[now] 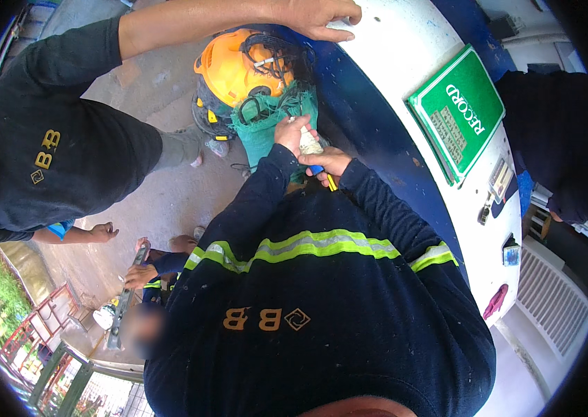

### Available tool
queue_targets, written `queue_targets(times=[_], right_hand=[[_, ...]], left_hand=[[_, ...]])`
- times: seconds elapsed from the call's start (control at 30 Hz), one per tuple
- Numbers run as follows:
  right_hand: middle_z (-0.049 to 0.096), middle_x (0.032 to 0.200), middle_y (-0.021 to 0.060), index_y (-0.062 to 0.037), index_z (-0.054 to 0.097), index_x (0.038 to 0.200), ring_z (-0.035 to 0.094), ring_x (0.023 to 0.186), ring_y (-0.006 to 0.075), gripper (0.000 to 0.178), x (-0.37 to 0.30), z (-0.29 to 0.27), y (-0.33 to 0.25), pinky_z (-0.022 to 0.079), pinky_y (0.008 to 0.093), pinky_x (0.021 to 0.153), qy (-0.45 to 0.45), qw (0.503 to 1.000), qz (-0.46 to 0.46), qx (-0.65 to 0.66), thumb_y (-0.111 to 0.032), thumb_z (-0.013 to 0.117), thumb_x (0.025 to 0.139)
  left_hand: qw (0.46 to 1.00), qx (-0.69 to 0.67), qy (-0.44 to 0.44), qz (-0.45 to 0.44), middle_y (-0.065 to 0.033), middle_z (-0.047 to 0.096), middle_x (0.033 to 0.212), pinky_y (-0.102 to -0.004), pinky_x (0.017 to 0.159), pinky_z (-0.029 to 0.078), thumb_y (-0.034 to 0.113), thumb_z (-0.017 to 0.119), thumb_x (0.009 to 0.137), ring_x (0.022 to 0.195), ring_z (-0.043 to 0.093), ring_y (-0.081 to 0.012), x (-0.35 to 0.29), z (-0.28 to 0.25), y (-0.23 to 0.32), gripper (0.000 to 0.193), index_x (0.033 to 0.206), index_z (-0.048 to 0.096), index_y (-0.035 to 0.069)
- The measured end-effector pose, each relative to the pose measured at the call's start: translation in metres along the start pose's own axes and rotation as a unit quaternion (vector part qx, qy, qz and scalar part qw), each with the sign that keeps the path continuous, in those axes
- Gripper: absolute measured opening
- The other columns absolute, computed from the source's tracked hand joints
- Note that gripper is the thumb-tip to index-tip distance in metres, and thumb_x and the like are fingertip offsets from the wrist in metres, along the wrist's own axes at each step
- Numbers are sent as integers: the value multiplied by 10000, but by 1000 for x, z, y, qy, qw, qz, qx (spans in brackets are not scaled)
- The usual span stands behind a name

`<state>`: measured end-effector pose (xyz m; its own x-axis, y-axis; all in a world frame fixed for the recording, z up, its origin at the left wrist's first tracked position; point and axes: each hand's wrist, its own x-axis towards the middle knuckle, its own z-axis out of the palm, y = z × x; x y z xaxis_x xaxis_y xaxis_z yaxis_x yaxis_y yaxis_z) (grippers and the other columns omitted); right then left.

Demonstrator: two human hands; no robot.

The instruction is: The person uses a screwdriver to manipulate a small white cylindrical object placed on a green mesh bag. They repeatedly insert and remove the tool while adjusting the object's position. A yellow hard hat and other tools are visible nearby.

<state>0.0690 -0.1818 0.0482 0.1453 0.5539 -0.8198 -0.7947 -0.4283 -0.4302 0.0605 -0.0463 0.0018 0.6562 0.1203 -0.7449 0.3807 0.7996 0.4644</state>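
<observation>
Both my hands meet in front of my chest. My left hand (pixel 292 135) is closed around a crumpled off-white bundle (pixel 309 144) whose exact kind I cannot make out. Just right of it and lower, my right hand (pixel 334 162) is closed on a small blue-and-yellow handled tool (pixel 332 183). The blue part touches or lies close to the lower end of the bundle, and the yellow end sticks out below the fingers. What kind of tool it is stays hidden in the grip.
A yellow-orange machine (pixel 228 66) with black cables stands beyond my hands, a green woven sack (pixel 266 128) against it. Along the right curves a white counter (pixel 388 42) bearing a green book (pixel 457 115). A co-worker (pixel 64 139) leans in at left; another person's hand (pixel 139 276) grips a long bar.
</observation>
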Motion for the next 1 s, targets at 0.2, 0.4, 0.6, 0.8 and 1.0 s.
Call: queue_targets(times=[0.2, 0.4, 0.6, 0.8, 1.0], right_hand=[[494, 555, 21, -28, 571, 667, 377, 362, 101, 177, -16, 25, -17, 308, 252, 334, 111, 972, -14, -208, -168, 680, 671], [510, 576, 33, -19, 570, 674, 363, 370, 93, 170, -1, 12, -2, 307, 265, 329, 95, 995, -17, -7, -151, 677, 673], [528, 590, 39, -24, 566, 706, 387, 401, 89, 170, -13, 25, -15, 331, 261, 346, 157, 948, -37, -273, -158, 669, 688], [523, 594, 29, -50, 578, 740, 374, 396, 88, 160, -3, 23, -5, 319, 253, 337, 115, 991, 1, 71, -161, 679, 683], [630, 625, 133, 23, 612, 584, 630, 632, 247, 323, 0, 26, 0, 481, 334, 655, 269, 872, -127, -390, -292, 635, 655]], left_hand=[[994, -25, 12, -102, -87, 489, 676, -398, 486, 491, 69, 579, 768, 540, 539, -236, 11, -12, 3, 136, 838, 470, 28], [998, -41, 45, 15, -100, 494, 678, -412, 467, 486, 36, 536, 751, 518, 535, -247, 4, 1, 3, 118, 844, 464, 19], [995, -34, 43, -83, -75, 487, 626, -399, 472, 476, 79, 532, 767, 489, 518, -231, 21, -8, 2, 78, 740, 469, 42], [995, -29, 24, -89, -84, 491, 614, -406, 457, 475, 85, 523, 780, 492, 520, -243, 28, -10, 6, 79, 731, 478, 42], [997, -8, 20, -76, -85, 486, 620, -411, 456, 477, 67, 513, 778, 495, 520, -240, 31, -10, 2, 46, 757, 483, 39]])
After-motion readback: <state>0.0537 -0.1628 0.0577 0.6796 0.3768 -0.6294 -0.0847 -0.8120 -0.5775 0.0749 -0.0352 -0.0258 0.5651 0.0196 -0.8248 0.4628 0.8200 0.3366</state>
